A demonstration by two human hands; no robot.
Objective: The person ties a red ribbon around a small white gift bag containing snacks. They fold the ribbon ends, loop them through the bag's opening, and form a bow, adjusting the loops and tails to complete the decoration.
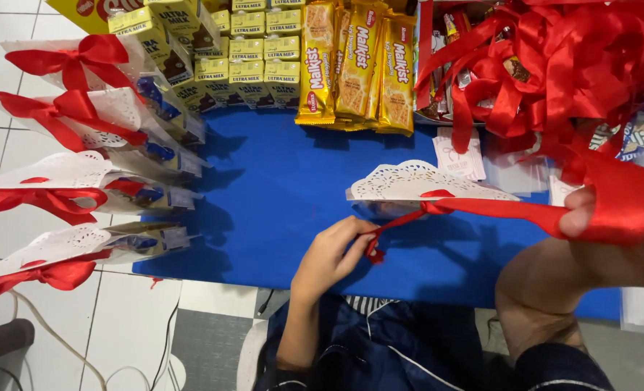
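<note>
At frame centre, the red ribbon (pixel 481 210) runs sideways under the doily-topped packet (pixel 416 187), its short end pinched by the left hand (pixel 329 257) and its long end gripped by the right hand (pixel 590 217).

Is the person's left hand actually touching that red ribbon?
Touching. The head view shows the left hand pinching the thin end of the red ribbon between its fingertips.

surface: blue cloth-covered table (pixel 278 188) on white tiled floor (pixel 130 318) | far edge: stacked yellow milk cartons (pixel 253 54) – beside them orange cracker packs (pixel 358 65) | left edge: four finished clear packets with white doilies and red bows (pixel 83 108) | right: heap of loose red ribbons (pixel 575 58) – small white cards (pixel 460 156) just below
</note>
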